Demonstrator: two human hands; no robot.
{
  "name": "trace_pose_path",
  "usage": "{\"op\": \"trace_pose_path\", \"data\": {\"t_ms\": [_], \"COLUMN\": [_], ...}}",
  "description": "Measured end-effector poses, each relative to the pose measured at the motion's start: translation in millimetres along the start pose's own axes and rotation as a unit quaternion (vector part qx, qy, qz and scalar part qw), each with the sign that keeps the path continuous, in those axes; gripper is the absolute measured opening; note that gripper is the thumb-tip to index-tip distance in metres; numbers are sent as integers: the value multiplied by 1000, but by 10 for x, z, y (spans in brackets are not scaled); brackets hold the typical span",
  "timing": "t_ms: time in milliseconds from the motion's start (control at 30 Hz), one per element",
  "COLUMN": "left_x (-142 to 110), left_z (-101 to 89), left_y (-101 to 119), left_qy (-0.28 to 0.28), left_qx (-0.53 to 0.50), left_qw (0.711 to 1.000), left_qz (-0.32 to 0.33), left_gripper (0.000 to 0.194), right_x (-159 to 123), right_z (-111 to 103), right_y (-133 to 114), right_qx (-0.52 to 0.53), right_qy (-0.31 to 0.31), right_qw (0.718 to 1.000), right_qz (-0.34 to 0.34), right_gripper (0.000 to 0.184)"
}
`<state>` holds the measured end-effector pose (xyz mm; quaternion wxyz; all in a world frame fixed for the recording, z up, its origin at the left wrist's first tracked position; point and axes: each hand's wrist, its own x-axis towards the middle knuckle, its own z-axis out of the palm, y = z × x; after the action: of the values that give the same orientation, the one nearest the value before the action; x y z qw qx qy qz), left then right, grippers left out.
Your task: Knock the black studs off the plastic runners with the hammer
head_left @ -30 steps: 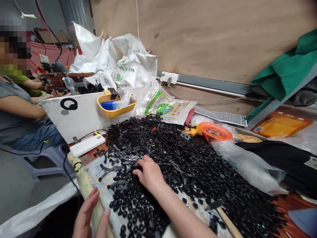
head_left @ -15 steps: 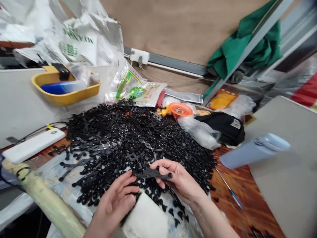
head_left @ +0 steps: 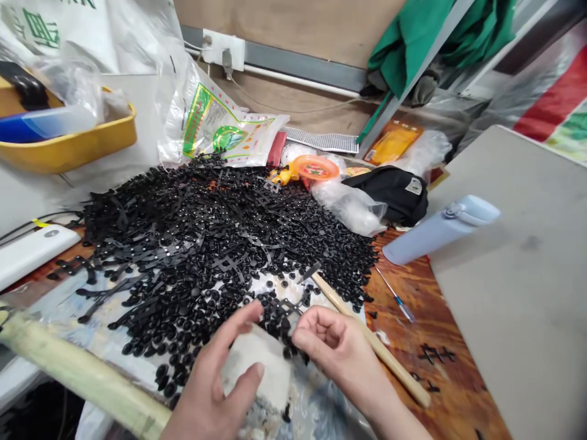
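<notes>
My right hand (head_left: 337,345) is closed, with thumb and fingertips pinched together. A dark piece shows at the fingertips, but I cannot tell if it is held or lies behind them. My left hand (head_left: 224,373) is open, thumb and fingers apart, over a whitish block (head_left: 263,366). Between and beyond the hands spreads a big heap of small black parts (head_left: 238,226), with flat strips and round studs among them. Beside my right hand lies a hammer (head_left: 367,333); its narrow dark head rests by the heap and its wooden handle runs toward the lower right.
A pale blue bottle (head_left: 435,232) lies to the right, near a slim screwdriver (head_left: 397,296). Behind the heap are an orange dish (head_left: 316,168), a black pouch (head_left: 389,192) and a printed plastic bag (head_left: 224,131). At left hangs a yellow tray (head_left: 92,143); a pale pole (head_left: 82,376) crosses the lower left.
The black strip-like part seen in my right fingers is no longer plainly visible there. My left fingers have spread wider. The hammer now shows beside my right arm. The view has shifted.
</notes>
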<state>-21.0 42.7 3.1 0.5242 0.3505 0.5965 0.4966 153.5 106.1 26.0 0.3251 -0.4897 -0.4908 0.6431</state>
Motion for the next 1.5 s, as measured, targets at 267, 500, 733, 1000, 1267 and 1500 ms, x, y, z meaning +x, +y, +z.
{"op": "trace_pose_path", "data": {"t_ms": [267, 500, 733, 1000, 1267, 1500], "left_x": [-45, -27, -52, 1, -82, -174], "left_z": [166, 150, -31, -145, 126, 175], "left_y": [90, 4, -8, 322, -4, 28], "left_qy": [-101, -32, -19, -104, -68, 12], "left_qx": [-118, -132, -12, 137, 63, -62], "left_qw": [976, 983, 995, 981, 990, 982], "left_qz": [-150, -123, -95, -88, -108, -180], "left_gripper": [28, 37, 27, 19, 31, 42], "right_x": [26, -176, -177, -150, -305, -440], "right_z": [100, 91, -119, -121, -10, 142], "right_y": [169, 324, 231, 39, 256, 559], "right_qx": [-11, 33, 87, -84, -78, -23], "right_qy": [-63, -96, -89, -177, -90, -83], "right_qw": [996, 994, 992, 981, 993, 996], "right_qz": [69, 36, 33, -5, -3, 25], "right_gripper": [61, 48, 40, 25, 26, 20]}}
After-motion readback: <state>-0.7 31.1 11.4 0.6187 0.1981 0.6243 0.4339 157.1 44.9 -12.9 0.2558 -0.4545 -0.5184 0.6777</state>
